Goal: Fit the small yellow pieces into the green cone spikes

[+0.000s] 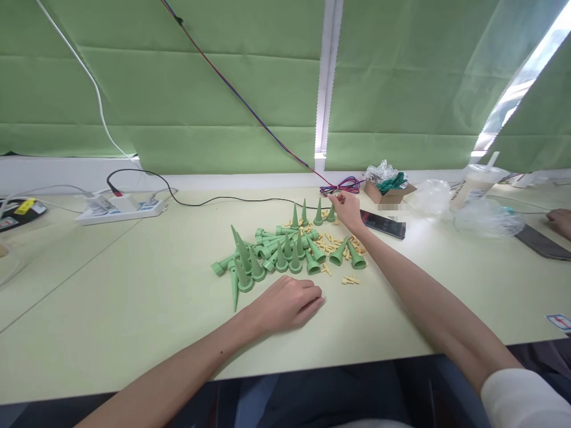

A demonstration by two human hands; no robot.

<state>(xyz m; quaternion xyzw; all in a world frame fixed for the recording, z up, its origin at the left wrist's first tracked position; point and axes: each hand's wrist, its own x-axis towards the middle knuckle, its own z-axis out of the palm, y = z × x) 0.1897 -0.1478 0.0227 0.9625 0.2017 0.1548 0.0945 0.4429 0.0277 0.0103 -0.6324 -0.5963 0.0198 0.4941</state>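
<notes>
My right hand (347, 208) reaches to the back of the pile, thumb and fingertips pinched at the tip of an upright green watering spike (331, 216). A row of similar spikes (318, 216) stands to its left. My left hand (289, 302) rests on the table in front of the pile, its fingers curled together, with nothing visible in it. Between the hands lie several hollow green cone-shaped spikes (295, 261), some standing on their wide ends, others on their sides. Small yellow plastic fittings (330, 244) are scattered among them, and a few more fittings (350, 280) lie apart nearer me.
A phone (383, 224) lies right of my right hand, before an open cardboard box (388, 194). Further right are a drink cup (475, 187), plastic bags (488, 217), a dark flat object (544, 242) and another person's hand (561, 222). A power strip (120, 211) sits at left; a black cable (214, 202) runs behind.
</notes>
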